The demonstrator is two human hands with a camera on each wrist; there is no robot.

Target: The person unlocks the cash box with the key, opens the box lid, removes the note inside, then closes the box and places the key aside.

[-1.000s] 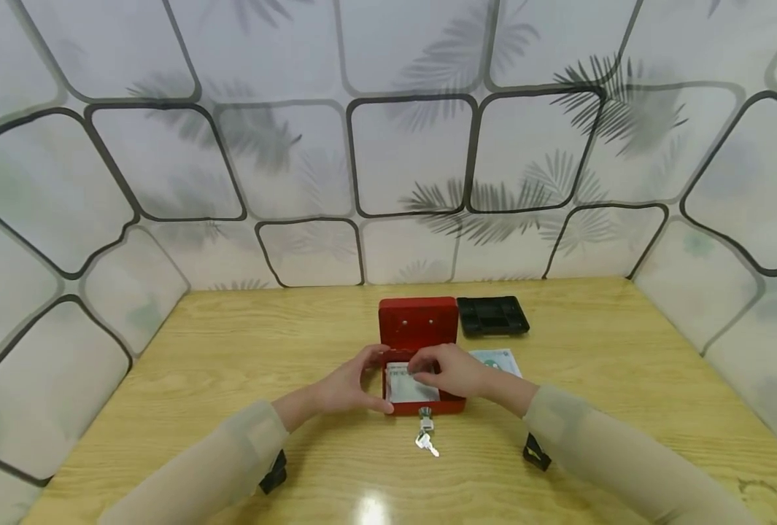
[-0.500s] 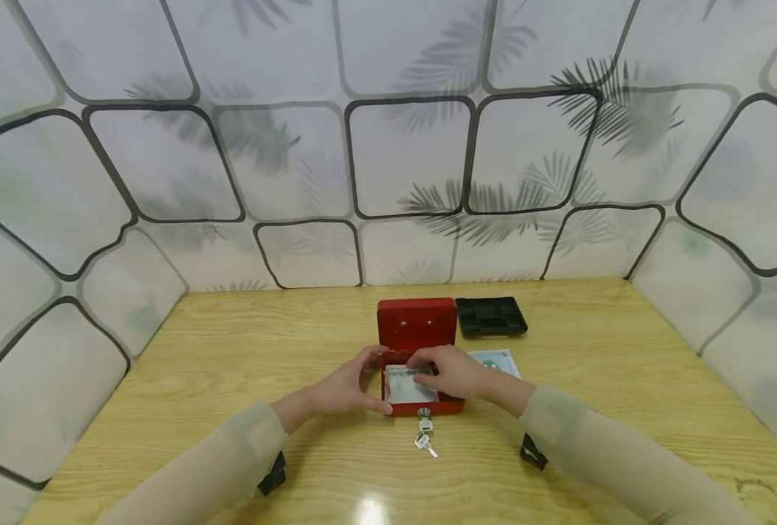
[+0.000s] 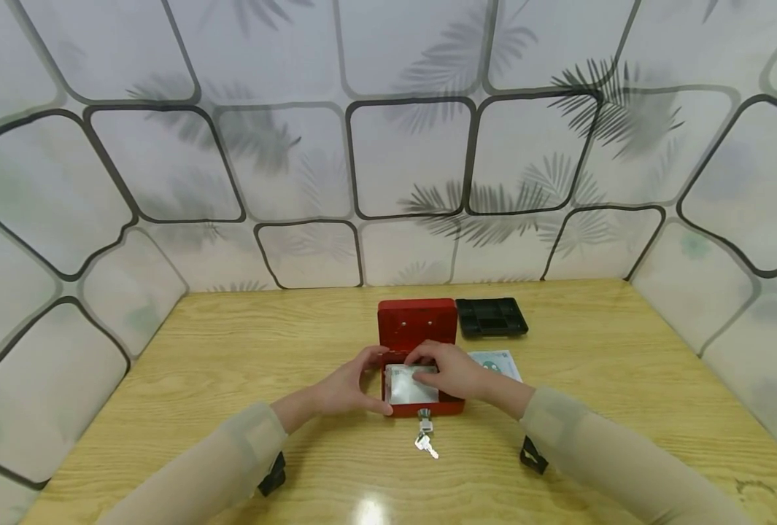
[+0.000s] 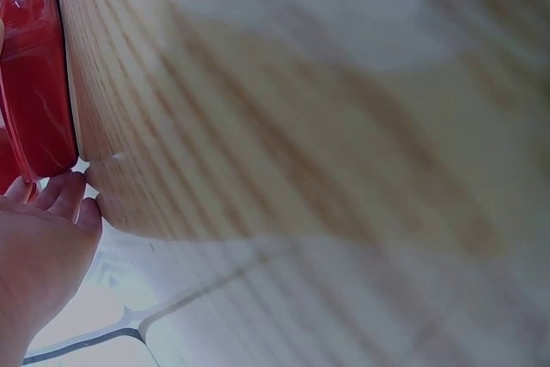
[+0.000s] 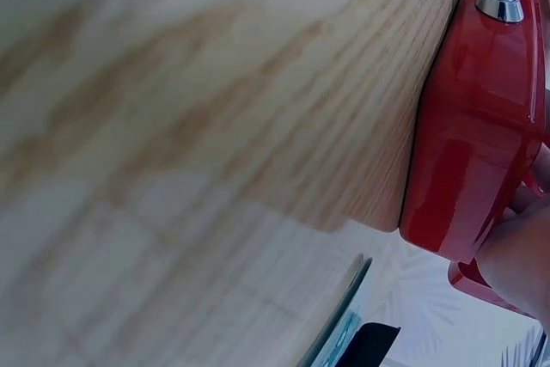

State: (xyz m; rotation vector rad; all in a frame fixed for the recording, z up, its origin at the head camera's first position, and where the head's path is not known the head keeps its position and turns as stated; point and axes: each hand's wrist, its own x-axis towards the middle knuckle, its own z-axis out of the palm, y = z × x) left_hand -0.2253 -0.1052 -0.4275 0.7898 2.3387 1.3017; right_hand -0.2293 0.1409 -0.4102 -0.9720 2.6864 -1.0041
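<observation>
A red cash box (image 3: 421, 410) stands with its lid (image 3: 418, 321) raised. My left hand (image 3: 349, 383) grips its left side, thumb at the front corner and fingers at the back. The left wrist view shows those fingertips (image 4: 64, 191) against the box's end. Pale banknotes (image 3: 406, 386) lie inside the box. My right hand (image 3: 450, 370) reaches in over the right wall and pinches the notes between thumb and bent fingers; part of that grip is hidden. From the lock (image 3: 424, 413) on the front wall hang keys (image 3: 425, 442).
Behind the box to the right lies a black compartment tray (image 3: 492, 317). Another banknote (image 3: 496, 362) rests on the wooden table (image 3: 263, 328) beside the box, partly behind my right hand. Patterned fabric walls (image 3: 414, 160) close off the table's back and sides.
The top of the notes in the box has shifted slightly and now catches the light. My right fingers have moved a little; my left hand stays on the box.
</observation>
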